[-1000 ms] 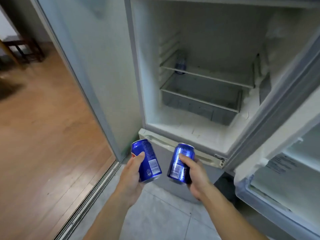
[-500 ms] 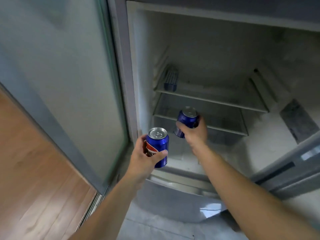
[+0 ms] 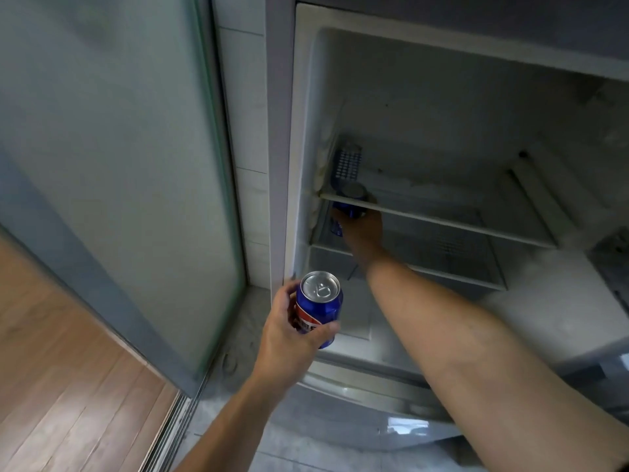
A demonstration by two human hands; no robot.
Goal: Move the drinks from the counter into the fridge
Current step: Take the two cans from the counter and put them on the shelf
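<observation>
Because the right hand was reaching under the upper shelf at centre frame, its can had to be kept low and upright, slid past the shelf's front edge, and set flat on the lower shelf before release. Its fingers were wrapped round that can, partly hidden by the rail. At lower centre, the left hand's fingers curled round a second can, outside the fridge.

Dim, soft motion blur (edges warped)
</observation>
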